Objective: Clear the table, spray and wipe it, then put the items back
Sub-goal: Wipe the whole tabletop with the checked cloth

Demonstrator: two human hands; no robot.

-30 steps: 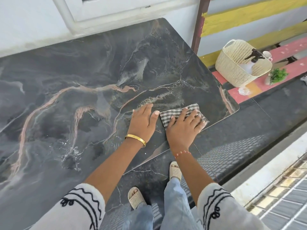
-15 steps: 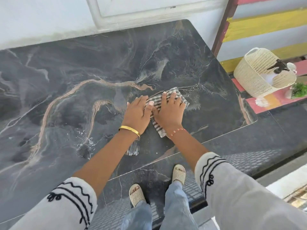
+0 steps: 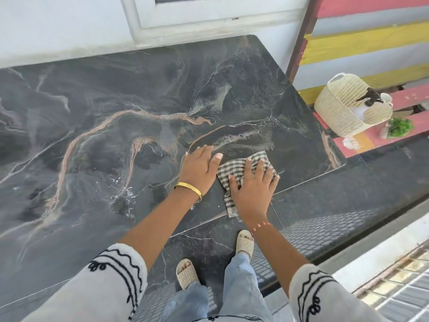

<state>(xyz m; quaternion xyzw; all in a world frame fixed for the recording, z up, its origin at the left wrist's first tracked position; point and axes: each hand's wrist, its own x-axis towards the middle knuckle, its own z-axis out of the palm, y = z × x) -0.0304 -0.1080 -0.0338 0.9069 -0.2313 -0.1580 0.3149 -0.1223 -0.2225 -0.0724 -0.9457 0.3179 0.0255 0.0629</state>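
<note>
A dark marble table (image 3: 116, 94) with pink and white veins fills the view. Near its front right edge lies a checked cloth (image 3: 234, 167), pressed flat under my right hand (image 3: 254, 188), whose fingers are spread over it. My left hand (image 3: 199, 169) rests flat on the bare tabletop just left of the cloth, thumb touching its edge. Water droplets (image 3: 123, 196) sit on the surface to the left of my arms. A spray bottle (image 3: 369, 99) with a black head stands in a cream woven basket (image 3: 343, 110) on a bench to the right.
A small green plant (image 3: 399, 127) and a white cup (image 3: 386, 98) stand by the basket on the pink bench (image 3: 417, 96). A white wall and window frame (image 3: 185, 19) run behind the table. My sandalled feet (image 3: 245, 244) stand on the dark floor below the table's edge.
Both hands slid the cloth left and away from the edge, then back to the right and toward the front edge. The camera shifted with them.
</note>
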